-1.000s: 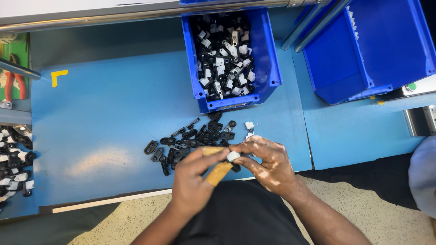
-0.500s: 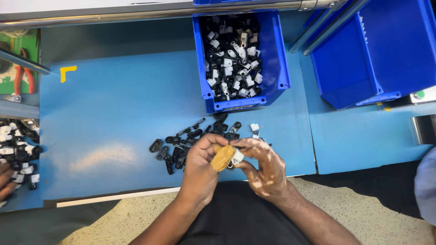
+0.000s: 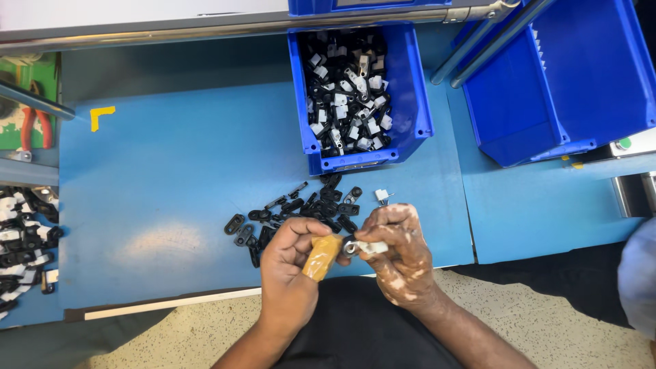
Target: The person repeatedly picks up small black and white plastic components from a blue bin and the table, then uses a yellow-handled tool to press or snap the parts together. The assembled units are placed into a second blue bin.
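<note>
Since half a second ago the hands stay together at the table [image 3: 171,205] edge: the left hand [image 3: 290,263], its thumb taped, and the right hand [image 3: 400,249] both pinch a small black-and-white part [image 3: 361,247], just below the loose pile [image 3: 301,208].

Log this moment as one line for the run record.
left hand: taped thumb on small part | right hand: pinching same small part | black clips: loose pile on blue table | blue bin: behind pile
</note>
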